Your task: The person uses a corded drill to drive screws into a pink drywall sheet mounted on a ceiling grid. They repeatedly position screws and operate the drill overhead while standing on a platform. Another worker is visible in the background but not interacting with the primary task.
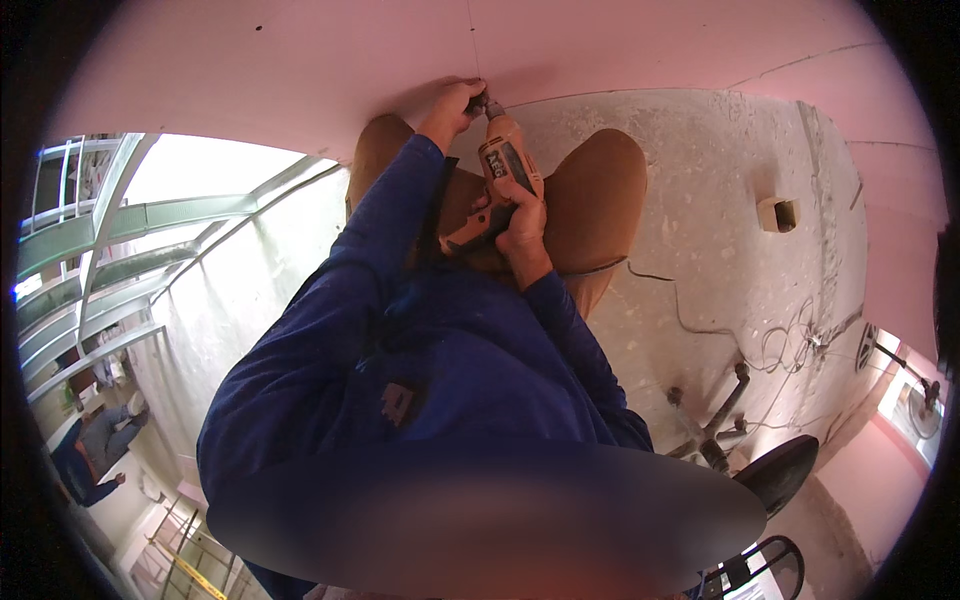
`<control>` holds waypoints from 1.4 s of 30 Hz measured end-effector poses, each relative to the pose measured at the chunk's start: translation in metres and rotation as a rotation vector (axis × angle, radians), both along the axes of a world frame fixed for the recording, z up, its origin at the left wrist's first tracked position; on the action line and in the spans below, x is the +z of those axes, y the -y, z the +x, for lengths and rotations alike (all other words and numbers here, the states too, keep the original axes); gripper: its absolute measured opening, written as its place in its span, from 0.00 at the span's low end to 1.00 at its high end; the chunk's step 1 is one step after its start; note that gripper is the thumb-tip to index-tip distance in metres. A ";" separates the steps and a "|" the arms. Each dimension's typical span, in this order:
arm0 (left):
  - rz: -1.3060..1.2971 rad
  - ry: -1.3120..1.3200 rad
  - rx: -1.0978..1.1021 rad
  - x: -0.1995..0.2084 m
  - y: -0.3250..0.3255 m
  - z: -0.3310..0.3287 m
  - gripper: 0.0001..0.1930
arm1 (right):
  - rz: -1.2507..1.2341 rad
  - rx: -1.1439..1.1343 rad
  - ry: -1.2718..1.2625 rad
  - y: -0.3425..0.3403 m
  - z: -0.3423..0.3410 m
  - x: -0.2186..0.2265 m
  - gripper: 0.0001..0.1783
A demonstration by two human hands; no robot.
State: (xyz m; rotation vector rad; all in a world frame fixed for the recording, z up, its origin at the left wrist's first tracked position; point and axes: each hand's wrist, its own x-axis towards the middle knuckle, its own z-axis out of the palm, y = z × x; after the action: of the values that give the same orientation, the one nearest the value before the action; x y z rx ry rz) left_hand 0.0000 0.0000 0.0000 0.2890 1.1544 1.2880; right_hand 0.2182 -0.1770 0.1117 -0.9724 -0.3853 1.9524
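Observation:
An orange and black corded screw gun (508, 150) lies in my right hand (525, 225), which is wrapped round its grip. Its dark nose points away from me at the lower edge of a pink plasterboard wall (600, 45). At that nose, close to the board, my left hand (453, 110) is closed with its fingertips together. Whatever those fingertips hold is too small and dark to make out. A thin line with small dark dots runs up the board above the nose. My bent knees (605, 190) stand either side of the tool.
A cable (690, 322) trails over the grey floor (700, 180) to a loose coil on the right. A small open box (778, 214) and a swivel chair base (712, 435) stand there. Left is a metal stud frame (150, 215); another person (95, 455) sits beyond it.

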 end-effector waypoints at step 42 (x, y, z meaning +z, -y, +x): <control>-0.210 0.079 0.144 -0.028 0.053 -0.020 0.07 | 0.045 -0.042 0.078 -0.006 -0.007 0.009 0.40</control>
State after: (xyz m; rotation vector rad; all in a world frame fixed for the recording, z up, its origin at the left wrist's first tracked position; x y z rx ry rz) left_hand -0.0202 -0.0526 -0.0279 0.0004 1.2483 1.2784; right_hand 0.2115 -0.1712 0.1205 -1.0224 -0.4475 1.8639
